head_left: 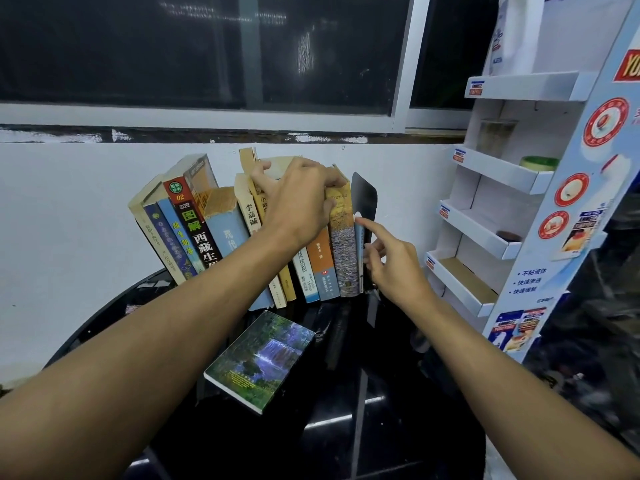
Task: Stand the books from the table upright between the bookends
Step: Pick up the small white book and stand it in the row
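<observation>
A row of several books (194, 233) stands on the black table (398, 393) against the white wall, leaning left. My left hand (298, 199) lies over the tops of the right-hand books, its fingers curled round the top of the yellow and purple book (343, 251). A black metal bookend (365, 199) stands at the row's right end. My right hand (391, 258) is beside it, its index finger touching the top of a thin blue book (359, 258) next to the bookend. One book with a waterfall cover (259, 358) lies flat on the table in front.
A white and blue cardboard display rack (512, 188) with tiered shelves stands right of the table, holding a green-lidded item (538, 162). A dark window runs above the wall. The left bookend is hidden behind the books.
</observation>
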